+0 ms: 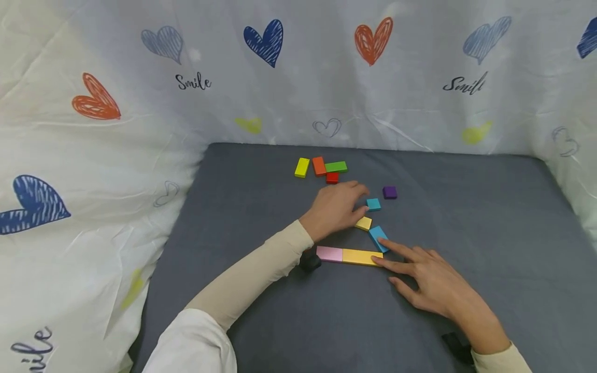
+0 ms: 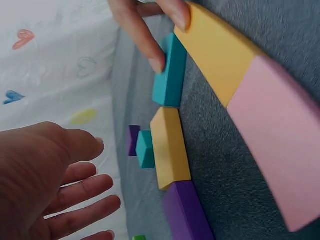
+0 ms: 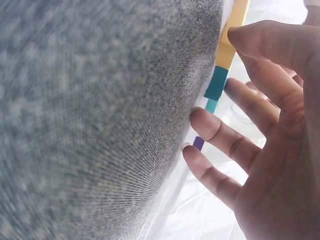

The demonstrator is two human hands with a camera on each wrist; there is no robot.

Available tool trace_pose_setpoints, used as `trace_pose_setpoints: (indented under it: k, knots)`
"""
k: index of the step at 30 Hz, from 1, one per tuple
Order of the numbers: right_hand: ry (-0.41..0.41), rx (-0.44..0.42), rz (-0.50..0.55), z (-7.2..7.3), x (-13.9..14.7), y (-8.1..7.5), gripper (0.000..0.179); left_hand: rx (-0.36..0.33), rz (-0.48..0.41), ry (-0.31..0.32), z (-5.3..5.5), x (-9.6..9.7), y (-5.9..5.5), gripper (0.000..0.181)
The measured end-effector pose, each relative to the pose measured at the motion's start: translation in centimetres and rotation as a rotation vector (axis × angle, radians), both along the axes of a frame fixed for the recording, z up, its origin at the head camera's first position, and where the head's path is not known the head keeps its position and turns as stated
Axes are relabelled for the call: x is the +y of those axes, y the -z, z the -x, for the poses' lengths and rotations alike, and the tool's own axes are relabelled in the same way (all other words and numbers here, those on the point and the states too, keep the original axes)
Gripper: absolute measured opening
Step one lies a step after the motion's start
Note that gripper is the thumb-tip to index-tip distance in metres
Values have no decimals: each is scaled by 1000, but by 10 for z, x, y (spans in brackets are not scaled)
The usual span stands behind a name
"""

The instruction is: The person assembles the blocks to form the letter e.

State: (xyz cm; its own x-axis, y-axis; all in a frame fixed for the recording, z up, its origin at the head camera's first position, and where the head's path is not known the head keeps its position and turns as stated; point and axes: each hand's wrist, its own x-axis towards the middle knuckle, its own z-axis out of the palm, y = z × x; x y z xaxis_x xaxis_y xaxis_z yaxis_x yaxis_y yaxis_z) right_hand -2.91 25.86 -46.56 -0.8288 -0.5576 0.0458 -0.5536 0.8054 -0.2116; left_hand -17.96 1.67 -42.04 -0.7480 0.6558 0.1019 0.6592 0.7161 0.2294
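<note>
My left hand (image 1: pixel 337 204) is over the blocks, fingers spread and nothing in its grasp. Close to its thumb lie a short yellow block (image 1: pixel 364 223) and a small light-blue block (image 1: pixel 373 204). A purple block (image 2: pixel 187 212) meets the yellow one's end in the left wrist view; the hand hides it from the head view. My right hand (image 1: pixel 434 282) rests one fingertip on a longer blue block (image 1: pixel 377 237) and another on the end of an orange-yellow block (image 1: pixel 359 257). A pink block (image 1: pixel 329 254) adjoins that one end to end.
Farther back lie a bright yellow block (image 1: pixel 302 167), an orange block (image 1: pixel 319 166), a green block (image 1: pixel 336 167) and a red block (image 1: pixel 332 178). A small purple block (image 1: pixel 389 192) sits to their right. A white heart-print curtain (image 1: pixel 298 93) borders the grey table (image 1: pixel 489 248).
</note>
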Motion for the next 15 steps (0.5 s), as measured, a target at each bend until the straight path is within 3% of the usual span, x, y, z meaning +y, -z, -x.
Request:
trace_pose_setpoints:
  k: [8,15]
  knots:
    - [-1,-5,2,0,1,1,60,-102,125,-14,20,19,15,46]
    - [11,-13,9,-1,2,1,61,-77,177,17,27,33,21,40]
